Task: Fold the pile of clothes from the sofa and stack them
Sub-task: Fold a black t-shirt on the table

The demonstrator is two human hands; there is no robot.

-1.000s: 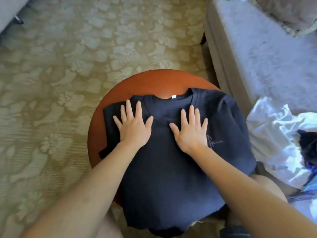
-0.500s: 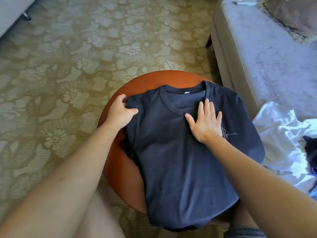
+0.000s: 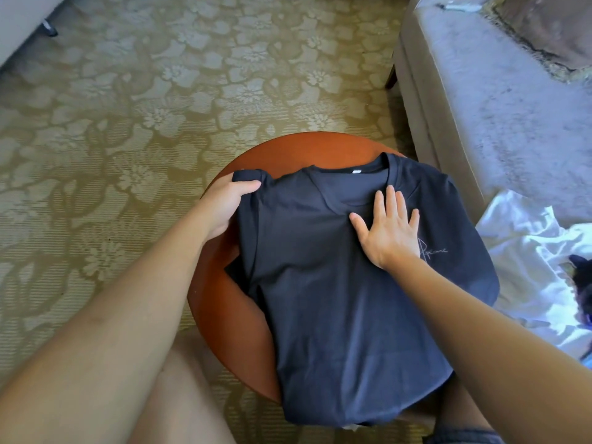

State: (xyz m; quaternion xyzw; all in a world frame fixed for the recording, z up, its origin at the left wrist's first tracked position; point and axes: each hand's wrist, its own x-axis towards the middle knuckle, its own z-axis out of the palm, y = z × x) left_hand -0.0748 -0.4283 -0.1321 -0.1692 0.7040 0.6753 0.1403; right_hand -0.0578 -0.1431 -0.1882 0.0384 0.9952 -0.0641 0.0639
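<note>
Watching the shirt [image 3: 336,299] spread over the round worktop [image 3: 288,153], hem hanging off its near edge. My left hand [image 3: 229,203] grips its shoulder by the worktop's left rim; my right hand [image 3: 389,229] presses flat mid-chest. Lift that palm early and I reckon the overhang drags everything off.

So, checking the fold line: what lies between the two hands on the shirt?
Head view: only navy shirt fabric, below its collar, lies between the left hand gripping the shoulder edge and the flat right hand.
</note>
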